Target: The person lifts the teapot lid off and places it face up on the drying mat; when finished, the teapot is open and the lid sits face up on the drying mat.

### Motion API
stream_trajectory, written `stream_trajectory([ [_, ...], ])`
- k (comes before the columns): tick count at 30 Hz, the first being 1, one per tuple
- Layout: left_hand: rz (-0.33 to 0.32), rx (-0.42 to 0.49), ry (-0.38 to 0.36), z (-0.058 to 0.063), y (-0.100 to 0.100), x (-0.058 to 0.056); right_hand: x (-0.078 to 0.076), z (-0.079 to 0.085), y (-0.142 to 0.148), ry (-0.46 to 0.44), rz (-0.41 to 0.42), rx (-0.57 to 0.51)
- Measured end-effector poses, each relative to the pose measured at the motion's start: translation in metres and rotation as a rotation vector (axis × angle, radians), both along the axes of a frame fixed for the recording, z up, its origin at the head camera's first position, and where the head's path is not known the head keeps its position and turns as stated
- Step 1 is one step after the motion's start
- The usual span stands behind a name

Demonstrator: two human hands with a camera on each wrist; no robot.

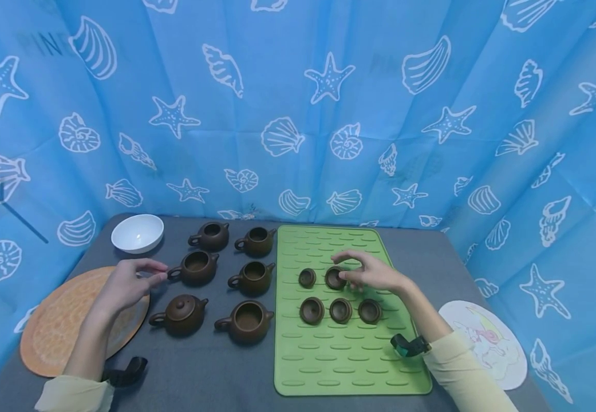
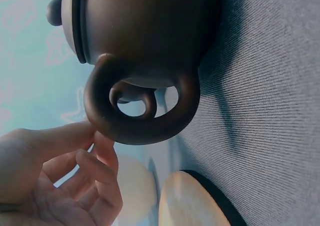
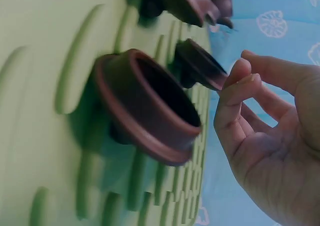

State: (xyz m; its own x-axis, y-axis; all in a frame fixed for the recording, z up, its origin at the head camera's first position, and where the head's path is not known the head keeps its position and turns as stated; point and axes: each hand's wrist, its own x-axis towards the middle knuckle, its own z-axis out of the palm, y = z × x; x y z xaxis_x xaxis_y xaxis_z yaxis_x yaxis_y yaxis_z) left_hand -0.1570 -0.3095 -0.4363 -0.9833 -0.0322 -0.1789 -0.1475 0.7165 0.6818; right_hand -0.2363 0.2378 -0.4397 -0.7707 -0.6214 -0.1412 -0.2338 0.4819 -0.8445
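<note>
My left hand (image 1: 130, 283) is beside the handle of an uncovered brown teapot (image 1: 198, 268), its thumb and fingertips apart. In the left wrist view, a lidded teapot (image 2: 145, 25) fills the foreground, and the left fingers appear past its looped handle. Over the green ridged mat (image 1: 351, 377), my right hand (image 1: 372, 272) reaches to a brown teapot lid (image 1: 335, 277), fingertips right at its rim. The right wrist view shows that lid (image 3: 200, 63) lying hollow side up beside the loosely bent fingers; a larger-looking lid (image 3: 150, 105) lies nearer.
Several uncovered teapots (image 1: 248, 322) and one lidded teapot (image 1: 180, 315) stand left of the mat. More upturned lids (image 1: 311, 311) lie on it. A white bowl (image 1: 138, 233), an orange round placemat (image 1: 55, 337) and a white printed placemat (image 1: 504, 349) lie toward the table's sides.
</note>
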Motion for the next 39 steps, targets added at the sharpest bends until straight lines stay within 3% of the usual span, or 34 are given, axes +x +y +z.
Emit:
stream_trajectory([
  [12,-0.025,-0.003,0.067,0.003,0.005,0.03,0.011,0.022,-0.02,0.009,-0.05,-0.064],
  [18,-0.017,0.035,0.026,0.002,0.007,0.05,0.022,0.024,-0.048,-0.036,-0.017,-0.166],
  [25,0.018,0.029,0.0,0.003,0.015,0.066,0.038,0.024,-0.092,-0.076,0.028,-0.261],
  [39,0.106,-0.028,0.031,-0.01,0.02,0.079,0.07,0.021,-0.211,-0.121,0.101,-0.354],
])
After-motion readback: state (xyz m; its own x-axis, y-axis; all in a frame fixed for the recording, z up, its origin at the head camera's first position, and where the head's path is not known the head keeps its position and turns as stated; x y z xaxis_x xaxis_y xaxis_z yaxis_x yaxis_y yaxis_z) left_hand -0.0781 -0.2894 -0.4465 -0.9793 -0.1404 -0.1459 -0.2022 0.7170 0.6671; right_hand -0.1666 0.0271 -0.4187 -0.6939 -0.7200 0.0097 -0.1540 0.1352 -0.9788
